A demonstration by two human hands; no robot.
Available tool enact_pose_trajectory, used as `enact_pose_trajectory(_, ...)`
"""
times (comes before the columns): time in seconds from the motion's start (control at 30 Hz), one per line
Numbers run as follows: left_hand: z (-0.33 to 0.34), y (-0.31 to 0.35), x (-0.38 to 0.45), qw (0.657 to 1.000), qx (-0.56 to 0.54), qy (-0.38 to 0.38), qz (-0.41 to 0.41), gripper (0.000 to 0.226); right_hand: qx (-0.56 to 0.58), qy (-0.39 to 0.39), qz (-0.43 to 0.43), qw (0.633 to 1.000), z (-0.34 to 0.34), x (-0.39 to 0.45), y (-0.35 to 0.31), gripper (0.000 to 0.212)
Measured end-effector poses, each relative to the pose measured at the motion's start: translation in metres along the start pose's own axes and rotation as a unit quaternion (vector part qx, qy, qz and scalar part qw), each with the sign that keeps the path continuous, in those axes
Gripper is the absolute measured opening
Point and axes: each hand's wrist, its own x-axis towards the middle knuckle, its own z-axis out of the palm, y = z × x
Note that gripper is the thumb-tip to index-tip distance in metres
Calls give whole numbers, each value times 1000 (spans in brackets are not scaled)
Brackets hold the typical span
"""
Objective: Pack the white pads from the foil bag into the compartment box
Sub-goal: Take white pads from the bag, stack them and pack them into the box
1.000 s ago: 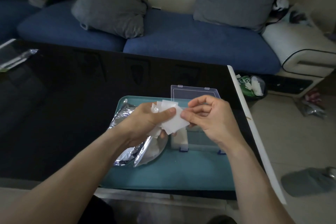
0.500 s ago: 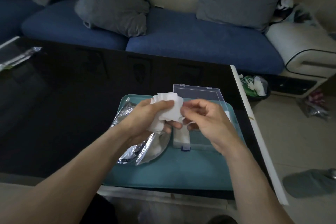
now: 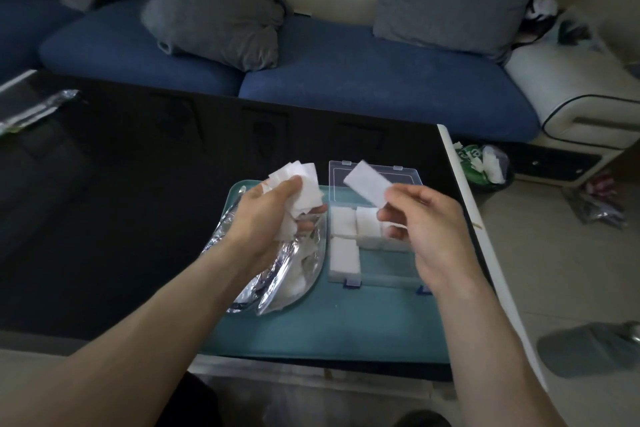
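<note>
One pad (image 3: pixel 366 183) is pinched in the right hand (image 3: pixel 427 225) above the box (image 3: pixel 372 243); a loose bunch (image 3: pixel 300 191) is gripped by the left hand (image 3: pixel 266 215) and could be dropped

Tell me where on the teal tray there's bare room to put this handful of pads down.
The near strip of the teal tray, between the foil bag, the compartment box and the tray's front edge, is bare. The far half is crowded by both.

My glossy black counter (image 3: pixel 145 204) carries the teal tray (image 3: pixel 346 329) and, far left, a clear wrapper (image 3: pixel 33 111).
</note>
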Motion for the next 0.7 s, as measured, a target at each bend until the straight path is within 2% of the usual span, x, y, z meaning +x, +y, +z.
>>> enact_pose_trajectory(0.1,6,-6,-1,1000,7,-3,4,25,114,-6,54,992,20,-11,6,14)
enact_pose_trajectory(0.17,12,-9,-4,1000,19,-9,4,21,118,-23,83,989,36,-19,15,12)
enact_pose_trajectory(0.23,15,-10,-7,999,40,-22,11,26,107,-28,94,989,47,-24,22,9)
enact_pose_trajectory(0.33,12,-12,-8,992,85,-82,47,44,84,-28,93,992,51,-26,24,12)
enact_pose_trajectory(0.43,7,-12,-7,981,145,-104,82,59,-1,-36,63,997,47,-26,21,28)
enact_pose_trajectory(0.57,5,-10,-8,975,161,-122,88,74,-84,-12,-2,996,41,-19,21,49)
enact_pose_trajectory(0.63,5,-9,-9,972,162,-143,89,79,-96,-6,-21,995,38,-17,22,44)
enact_pose_trajectory(0.7,7,-11,-10,971,156,-158,87,65,-89,-38,-17,995,38,-18,22,32)
